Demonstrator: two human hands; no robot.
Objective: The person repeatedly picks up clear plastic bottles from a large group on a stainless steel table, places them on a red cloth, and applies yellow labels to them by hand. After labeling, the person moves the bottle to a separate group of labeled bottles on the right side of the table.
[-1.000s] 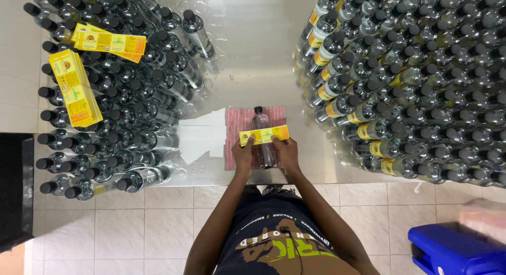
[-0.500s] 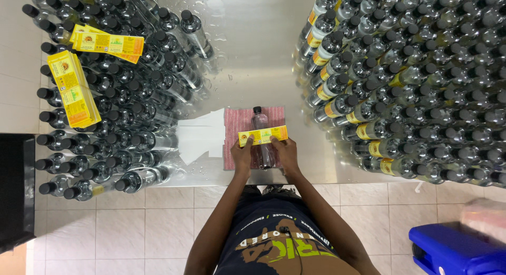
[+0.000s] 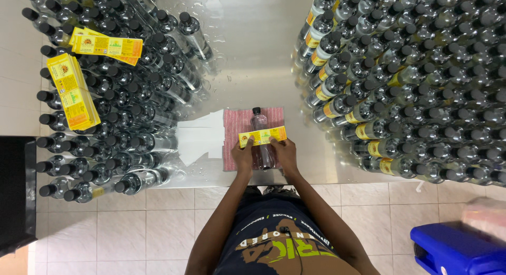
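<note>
Both hands, left (image 3: 243, 157) and right (image 3: 285, 150), pinch yellow label (image 3: 262, 136) ends across lying bottle (image 3: 262, 140); label thin, floppy; bottle likely slick, rolls.

Blue bin (image 3: 457, 249) cut off at the lower right corner.

The clear glossy plastic bottle (image 3: 262, 143) lies on a ribbed pink cloth (image 3: 232, 143). Its yellow paper label (image 3: 262, 136) looks smooth. The steel table (image 3: 253, 59) shines wet.

Bottle (image 3: 262, 140) on cloth (image 3: 234, 140) between two bottle crowds (image 3: 121, 95) (image 3: 411, 80), label stacks (image 3: 71, 90) atop the left one.
</note>
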